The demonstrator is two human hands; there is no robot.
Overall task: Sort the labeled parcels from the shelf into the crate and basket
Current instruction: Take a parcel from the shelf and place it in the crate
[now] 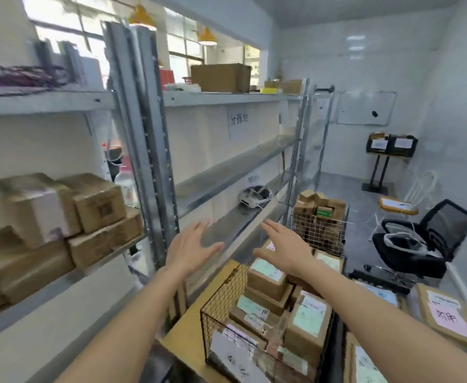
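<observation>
Both hands are held spread w/ nothing gripped: left hand and right hand, above the black wire basket. Brown cardboard parcels w/ green labels are piled in it, labels up, long axes approx. along the basket's length. More cardboard boxes are seen left of the basket on the grey metal shelf; labels there are blurred. Risk: a misread label could be missorted; the heaped pile could be toppled by a careless drop.

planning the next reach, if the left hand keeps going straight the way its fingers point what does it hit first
Probably the bare metal shelf board just beyond the left hand. Its straight fingers point up and right along that board, toward the small white device farther back; depth is unclear.
</observation>
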